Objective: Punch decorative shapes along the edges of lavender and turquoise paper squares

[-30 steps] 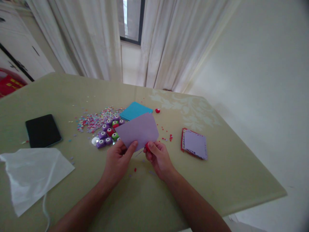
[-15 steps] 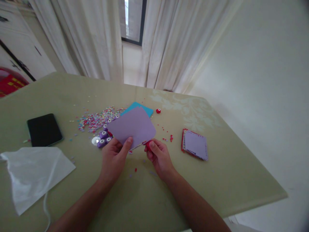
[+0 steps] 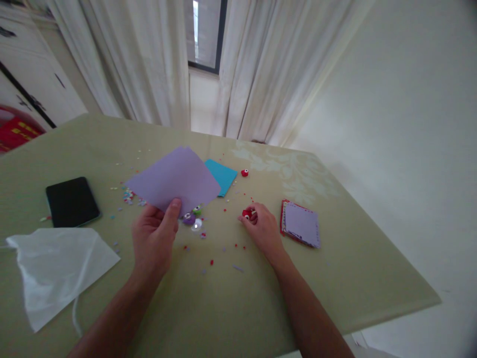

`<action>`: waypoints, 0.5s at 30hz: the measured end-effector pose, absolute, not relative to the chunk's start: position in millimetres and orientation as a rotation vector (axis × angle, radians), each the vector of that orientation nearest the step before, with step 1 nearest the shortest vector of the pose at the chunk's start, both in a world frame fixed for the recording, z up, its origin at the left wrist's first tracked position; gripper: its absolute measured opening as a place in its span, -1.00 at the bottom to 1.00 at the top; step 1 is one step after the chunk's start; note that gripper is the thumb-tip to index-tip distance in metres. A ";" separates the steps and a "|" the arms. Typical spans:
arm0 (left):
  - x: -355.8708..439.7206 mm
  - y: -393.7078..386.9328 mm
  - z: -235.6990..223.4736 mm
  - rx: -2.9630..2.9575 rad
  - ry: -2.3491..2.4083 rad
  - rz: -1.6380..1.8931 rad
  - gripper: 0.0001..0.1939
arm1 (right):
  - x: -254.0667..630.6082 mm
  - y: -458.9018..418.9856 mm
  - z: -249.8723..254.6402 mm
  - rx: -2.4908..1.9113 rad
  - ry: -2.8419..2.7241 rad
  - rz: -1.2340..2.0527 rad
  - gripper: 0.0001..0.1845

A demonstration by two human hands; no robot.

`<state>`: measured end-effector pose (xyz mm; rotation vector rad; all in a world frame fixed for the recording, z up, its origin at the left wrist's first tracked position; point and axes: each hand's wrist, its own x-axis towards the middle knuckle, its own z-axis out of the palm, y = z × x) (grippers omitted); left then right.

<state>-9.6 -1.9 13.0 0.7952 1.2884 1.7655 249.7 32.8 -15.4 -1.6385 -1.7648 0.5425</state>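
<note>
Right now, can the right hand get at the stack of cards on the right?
Probably yes: the stack of cards lies just beside the right hand with nothing between, though its fingers hold a red punch.

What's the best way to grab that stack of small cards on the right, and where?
Probably by its left and right edges, coming from above: the stack of cards lies flat, and its layers look uneven, with red showing at the left, so squeezing both sides should keep them together. The right hand is closer, but its fingers are on a small red piece.

Long curtains (image 3: 130, 64) and a white cabinet (image 3: 33, 64) suggest a home room.
</note>
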 end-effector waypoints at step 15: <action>-15.2 0.3 20.2 0.895 1.390 1.849 -0.60 | 113.9 26.5 -21.3 -1.183 -2.477 0.265 -0.63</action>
